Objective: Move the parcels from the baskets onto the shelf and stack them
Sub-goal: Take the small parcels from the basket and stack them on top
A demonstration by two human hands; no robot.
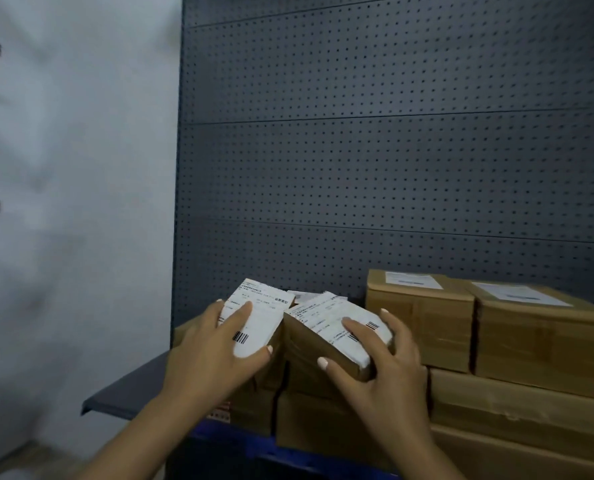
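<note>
Brown cardboard parcels crowd the dark shelf (129,389), which juts out from a grey pegboard (392,150) full of small holes. The left hand (212,351) holds a small parcel (257,327) with a white label on its face, fingers curled over the label and the thumb at its lower edge, so this grip is clamped on it. The right hand (389,372) holds a second small parcel (326,337), also labelled, thumb on its near side and fingers over the top and far end; that grip is likewise clamped. Both parcels are tilted and lean towards each other, touching along their inner edges, on top of lower boxes (309,420). Just to the right stands a taller stack (517,393), with two labelled boxes (423,320) side by side on top. A white wall (73,168) lies to the left.
</note>
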